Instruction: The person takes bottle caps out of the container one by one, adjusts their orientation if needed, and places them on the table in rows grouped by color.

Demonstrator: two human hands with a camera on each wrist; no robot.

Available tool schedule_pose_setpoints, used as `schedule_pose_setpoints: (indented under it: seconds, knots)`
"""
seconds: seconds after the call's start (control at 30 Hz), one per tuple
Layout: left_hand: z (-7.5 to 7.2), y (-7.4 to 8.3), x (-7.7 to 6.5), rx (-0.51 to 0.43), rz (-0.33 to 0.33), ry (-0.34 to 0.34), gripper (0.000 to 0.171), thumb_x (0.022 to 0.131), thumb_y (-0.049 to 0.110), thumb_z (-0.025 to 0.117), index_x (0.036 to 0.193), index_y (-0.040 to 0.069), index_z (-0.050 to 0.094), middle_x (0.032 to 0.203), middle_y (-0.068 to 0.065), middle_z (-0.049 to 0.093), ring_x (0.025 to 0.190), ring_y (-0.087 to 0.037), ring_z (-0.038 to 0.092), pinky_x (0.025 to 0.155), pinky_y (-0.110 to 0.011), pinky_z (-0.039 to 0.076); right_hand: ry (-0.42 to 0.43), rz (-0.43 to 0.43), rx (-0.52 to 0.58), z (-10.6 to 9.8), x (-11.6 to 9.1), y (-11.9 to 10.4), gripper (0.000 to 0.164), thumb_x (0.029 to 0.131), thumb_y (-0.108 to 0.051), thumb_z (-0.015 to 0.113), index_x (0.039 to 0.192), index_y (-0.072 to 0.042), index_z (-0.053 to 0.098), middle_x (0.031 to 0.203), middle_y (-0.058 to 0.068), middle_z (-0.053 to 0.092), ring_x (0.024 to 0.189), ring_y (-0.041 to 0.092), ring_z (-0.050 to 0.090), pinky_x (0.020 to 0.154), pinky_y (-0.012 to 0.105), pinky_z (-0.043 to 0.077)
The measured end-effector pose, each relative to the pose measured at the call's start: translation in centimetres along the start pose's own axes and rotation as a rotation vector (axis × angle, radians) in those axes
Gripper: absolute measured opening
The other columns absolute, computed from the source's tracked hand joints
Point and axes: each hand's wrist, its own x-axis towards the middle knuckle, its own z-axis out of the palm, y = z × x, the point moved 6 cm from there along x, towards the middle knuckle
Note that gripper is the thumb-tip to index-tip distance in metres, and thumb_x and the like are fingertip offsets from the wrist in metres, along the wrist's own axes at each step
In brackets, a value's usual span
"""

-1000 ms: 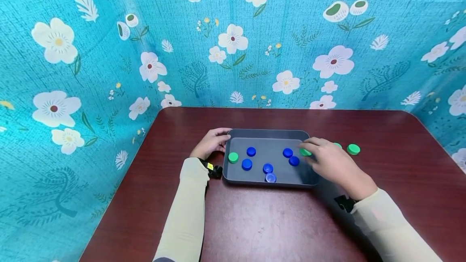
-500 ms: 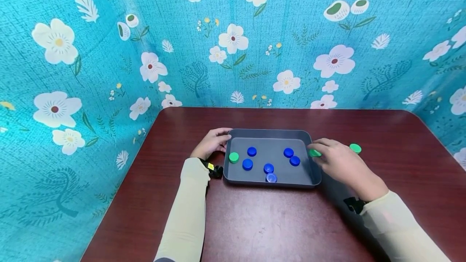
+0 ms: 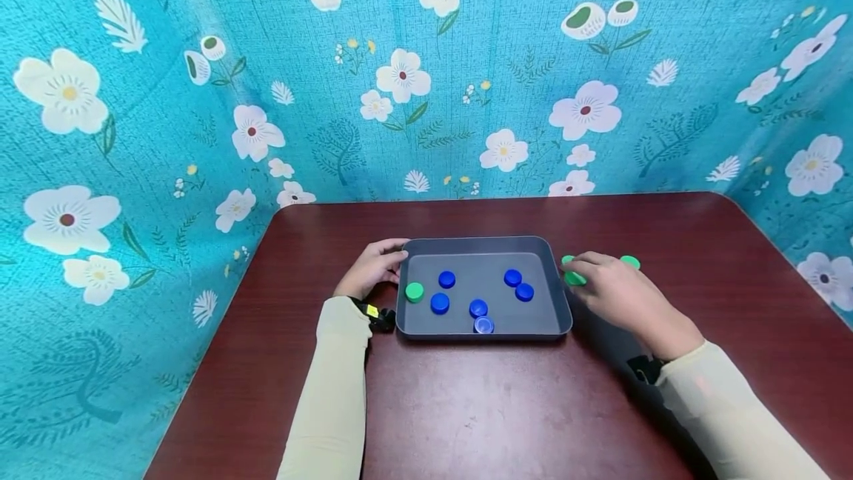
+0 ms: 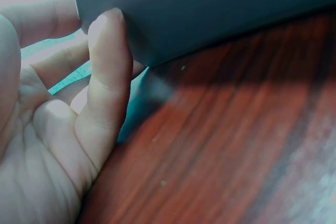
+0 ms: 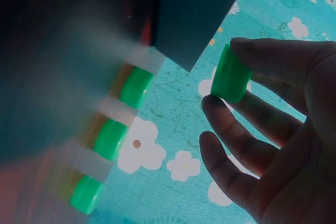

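Observation:
In the head view, my left hand [image 3: 369, 269] holds the left back corner of a dark grey tray [image 3: 480, 246]. The left wrist view shows its thumb [image 4: 110, 61] on the tray's outer wall, with the other fingers partly hidden round the corner. Inside the tray lie several blue bottle caps [image 3: 440, 303] and one green bottle cap [image 3: 415, 292]. Just beyond the tray's right wall, my right hand [image 3: 620, 295] pinches another green bottle cap [image 5: 232, 74] between thumb and fingertips. That cap is held up, apart from the three green caps [image 5: 110, 139] standing in a row on the table.
A dark red-brown wooden table [image 3: 453, 413] bears the tray. Part of the row of green caps is hidden behind the right hand in the head view. A turquoise floral curtain [image 3: 453, 117] hangs behind the table and along its sides.
My right hand has moved right with the pinched green cap, from over the tray's right side to outside its wall. The left hand keeps its hold. The head view has shifted slightly.

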Motion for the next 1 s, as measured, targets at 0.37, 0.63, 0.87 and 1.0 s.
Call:
schedule_pose_setpoints:
  seconds: [0.37,0.63,0.87,1.0]
  knots:
    - [-0.1,-0.2,0.1,0.0,-0.002,0.012,0.035,0.097,0.016,0.061,0.132,0.011,0.06,0.09,-0.014,0.06,0.066,-0.021,0.056,0.061,-0.033,0.056,-0.041,0.076,0.007,1.2,-0.4,1.9,0.035,0.084,-0.014,0.076,0.117,-0.004,0.069,0.106,0.013,0.064,0.091,0.029,0.062,0.075,0.052,0.054]
    - [-0.1,-0.2,0.4,0.011,-0.006,0.018,0.035,0.097,0.017,0.062,0.131,0.012,0.061,0.088,-0.014,0.059,0.066,-0.021,0.055,0.06,-0.032,0.055,-0.08,0.087,0.009,2.3,-0.3,2.5,0.035,0.082,-0.015,0.077,0.115,-0.003,0.069,0.102,0.012,0.062,0.091,0.028,0.058,0.074,0.051,0.054]
    - [-0.1,-0.3,0.5,0.001,-0.003,0.012,0.035,0.097,0.017,0.062,0.131,0.011,0.061,0.087,-0.013,0.06,0.066,-0.02,0.056,0.06,-0.032,0.055,-0.095,0.085,0.003,2.7,-0.3,2.7,0.031,0.082,-0.014,0.078,0.11,-0.005,0.071,0.1,0.01,0.062,0.089,0.026,0.056,0.073,0.049,0.053]
    - [-0.2,-0.3,0.5,0.009,-0.006,0.02,0.035,0.097,0.017,0.062,0.131,0.011,0.061,0.087,-0.013,0.06,0.065,-0.02,0.055,0.06,-0.031,0.055,-0.108,0.082,0.011,2.9,-0.3,2.8,0.031,0.082,-0.013,0.078,0.111,-0.004,0.071,0.102,0.012,0.063,0.092,0.028,0.057,0.076,0.051,0.053]
